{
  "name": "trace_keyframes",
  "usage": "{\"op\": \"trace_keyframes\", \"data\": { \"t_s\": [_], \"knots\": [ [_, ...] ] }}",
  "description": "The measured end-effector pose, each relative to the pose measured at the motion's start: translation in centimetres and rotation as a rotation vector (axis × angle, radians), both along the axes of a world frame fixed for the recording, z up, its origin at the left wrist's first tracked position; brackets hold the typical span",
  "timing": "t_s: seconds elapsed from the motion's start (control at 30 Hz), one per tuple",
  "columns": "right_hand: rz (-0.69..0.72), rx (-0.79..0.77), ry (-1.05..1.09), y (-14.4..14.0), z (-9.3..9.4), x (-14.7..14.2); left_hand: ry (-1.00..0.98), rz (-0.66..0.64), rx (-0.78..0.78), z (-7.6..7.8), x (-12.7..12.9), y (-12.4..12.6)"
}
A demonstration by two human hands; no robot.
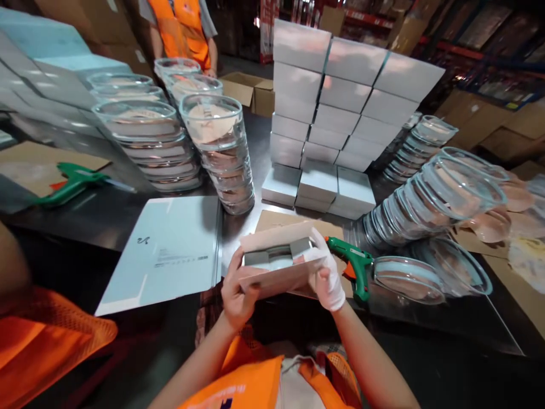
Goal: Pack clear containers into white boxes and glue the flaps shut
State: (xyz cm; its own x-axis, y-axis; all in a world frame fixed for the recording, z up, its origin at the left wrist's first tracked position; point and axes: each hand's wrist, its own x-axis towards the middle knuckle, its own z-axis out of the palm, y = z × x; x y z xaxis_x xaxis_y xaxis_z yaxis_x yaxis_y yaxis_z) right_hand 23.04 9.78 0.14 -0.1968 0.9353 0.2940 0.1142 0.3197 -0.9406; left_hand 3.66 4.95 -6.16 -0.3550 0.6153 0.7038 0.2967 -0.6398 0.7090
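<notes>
A small open carton [272,281] is between my two hands, tilted with its opening toward me. Grey-white inserts show inside it. My left hand [236,292], bare, grips its left end, with the thumb on the near wall. On the right end, my right hand [330,284] wears a white glove and closes around the carton; a fingertip shows near the opening. Just right of that hand, a green glue gun [361,264] with an orange trigger lies beside a brown cardboard sheet [276,220]. Flat printed white carton blanks [170,244] lie to the left.
Stacked glass dishes stand at left [147,136], centre [227,159] and right [413,199]. Closed white boxes [340,85] form a wall at the back. Another green glue gun [72,182] lies far left. A person in an orange vest [181,28] stands across the table; another sits left.
</notes>
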Motion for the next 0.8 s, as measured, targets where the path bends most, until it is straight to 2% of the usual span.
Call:
{"op": "trace_keyframes", "data": {
  "t_s": [0.07, 0.13, 0.23, 0.3, 0.37, 0.47, 0.53, 0.57, 0.6, 0.67, 0.8],
  "knots": [
    [-0.139, -0.067, 0.144, -0.2, 0.4, -1.6, -0.145, 0.028, -0.061, 0.1, 0.7, -0.5],
    [-0.254, -0.094, 0.248, -0.4, 0.6, -2.6, -0.201, 0.027, -0.041, 0.3, 1.0, -0.7],
    [-0.248, -0.121, 0.258, -0.4, 1.1, -2.0, 0.019, -0.011, -0.011, 0.8, -0.2, -0.7],
    [-0.178, -0.148, 0.169, -0.6, 1.5, 0.2, 0.137, -0.060, -0.013, 0.9, -1.6, -0.5],
    [-0.226, -0.139, -0.037, -1.2, 1.5, 4.0, 0.174, -0.123, -0.018, 0.7, -3.0, -0.4],
    [-0.580, -0.127, -0.580, -2.5, 0.8, 10.5, 0.268, -0.181, -0.061, -0.2, -4.2, -0.5],
    [-0.695, -0.284, -0.910, -3.3, -0.1, 13.6, 0.335, -0.157, -0.046, -0.9, -4.1, -0.6],
    [-0.678, -0.392, -1.005, -3.4, -0.6, 14.6, 0.357, -0.133, -0.026, -1.1, -3.9, -0.5],
    [-0.642, -0.490, -1.031, -3.4, -1.1, 15.1, 0.368, -0.112, -0.001, -1.1, -3.7, -0.4],
    [-0.604, -0.602, -0.940, -2.9, -1.9, 15.3, 0.367, -0.087, 0.061, -0.8, -3.0, 0.1],
    [-0.626, -0.659, -0.651, -1.0, -2.4, 15.1, 0.298, -0.029, 0.149, 0.7, -2.3, 0.2]
  ]
}}
